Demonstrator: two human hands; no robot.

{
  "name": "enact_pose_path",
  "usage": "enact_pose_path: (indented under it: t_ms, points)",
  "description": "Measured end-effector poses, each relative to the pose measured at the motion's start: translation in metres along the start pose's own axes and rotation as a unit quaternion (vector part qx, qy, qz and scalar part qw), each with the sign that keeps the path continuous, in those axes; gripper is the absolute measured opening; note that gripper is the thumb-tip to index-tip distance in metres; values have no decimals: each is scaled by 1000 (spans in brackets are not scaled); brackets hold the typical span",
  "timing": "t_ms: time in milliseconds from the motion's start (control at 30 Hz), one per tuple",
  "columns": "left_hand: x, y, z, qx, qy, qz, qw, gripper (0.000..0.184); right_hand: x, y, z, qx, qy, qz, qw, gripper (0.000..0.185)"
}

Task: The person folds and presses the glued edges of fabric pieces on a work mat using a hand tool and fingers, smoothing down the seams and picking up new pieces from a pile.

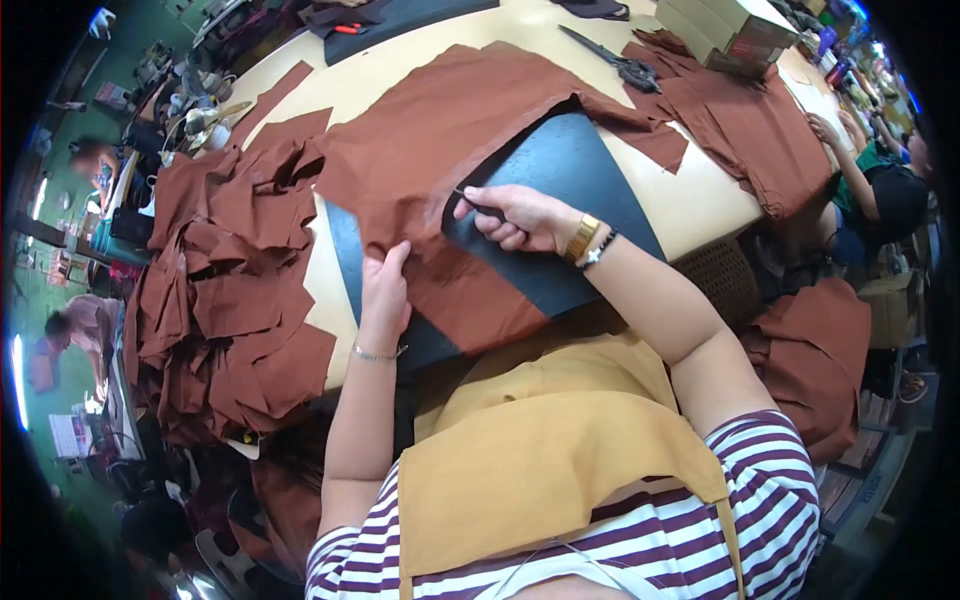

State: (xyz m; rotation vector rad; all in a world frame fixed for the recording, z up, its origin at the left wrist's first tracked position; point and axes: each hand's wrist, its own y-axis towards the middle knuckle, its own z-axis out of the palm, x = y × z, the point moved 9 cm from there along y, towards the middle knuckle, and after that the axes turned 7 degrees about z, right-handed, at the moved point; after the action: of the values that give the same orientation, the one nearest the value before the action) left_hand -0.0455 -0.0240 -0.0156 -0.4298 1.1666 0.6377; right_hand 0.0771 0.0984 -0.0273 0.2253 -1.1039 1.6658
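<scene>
A rust-brown cloth piece (440,110) is spread over a dark mat (560,170) on the pale table. My left hand (385,285) pinches the cloth's near left part, thumb on top and fingers partly hidden beneath. Just to the right, my right hand (520,215) is closed around a small dark pointed tool (485,207), whose exact kind I cannot make out. Its tip is close to the cloth's edge.
Heaped brown cloth pieces (230,270) lie at the left. Large scissors (625,68) rest at the back right, near more stacked cloth (745,120) and a cardboard box (725,35). A co-worker's arm (845,160) reaches in at the far right.
</scene>
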Motion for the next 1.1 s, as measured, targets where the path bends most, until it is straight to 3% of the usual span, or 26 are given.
enact_pose_path:
  t_ms: [33,100,133,167,233,300,333,367,433,467,533,567,633,733,800,833,867,933,1000,1067,1100]
  points:
    - [-9,-9,2,3,4,19,1000,41,-1,-12,0,-22,2,-8,1000,30]
    - [-11,-40,-18,-14,28,-42,999,50,3,-45,-13,-61,-61,-78,993,31]
    - [-38,-53,-26,-45,136,61,988,56,8,-64,-25,-92,-110,-116,983,31]
    - [-63,-68,-31,-75,240,163,954,62,22,-86,-48,-195,-170,-172,951,32]
    - [-101,-73,-62,-94,246,253,931,74,46,-139,-97,-378,-295,-281,831,36]
    - [-151,-63,-55,-161,425,346,821,65,67,-186,-149,-533,-403,-331,667,42]
    - [-159,-42,-29,-68,434,364,821,60,77,-209,-166,-601,-442,-330,578,45]
    - [-162,-20,-2,22,438,382,813,55,73,-212,-198,-612,-446,-328,565,45]
    - [-132,21,41,151,603,376,687,51,68,-213,-253,-628,-457,-331,536,46]
    - [-105,40,54,181,622,320,691,53,69,-217,-242,-652,-471,-295,516,42]
    - [-36,72,59,226,656,212,689,65,67,-215,-248,-653,-461,-222,559,36]
    - [-9,82,50,225,683,154,678,74,66,-219,-244,-660,-481,-193,545,33]
    - [-8,82,39,212,714,150,650,75,62,-242,-225,-673,-508,-156,515,28]
    - [-15,69,14,213,732,120,636,79,45,-271,-253,-598,-472,-164,626,31]
    - [-30,58,3,219,749,76,620,80,50,-293,-219,-652,-488,-178,553,33]
    - [-40,56,3,212,756,34,619,81,57,-288,-213,-621,-466,-277,566,38]
    - [-47,59,8,196,792,45,577,72,50,-284,-225,-601,-380,-285,643,39]
    - [-60,62,48,200,738,240,598,53,60,-249,-177,-537,-197,-293,766,43]
    - [-60,63,96,226,626,264,698,36,49,-175,-138,-311,-66,-265,910,45]
    - [-44,51,129,239,576,341,704,19,25,-118,-104,-203,43,-175,963,39]
    - [-28,52,133,249,569,329,711,17,15,-97,-91,-166,78,-135,974,38]
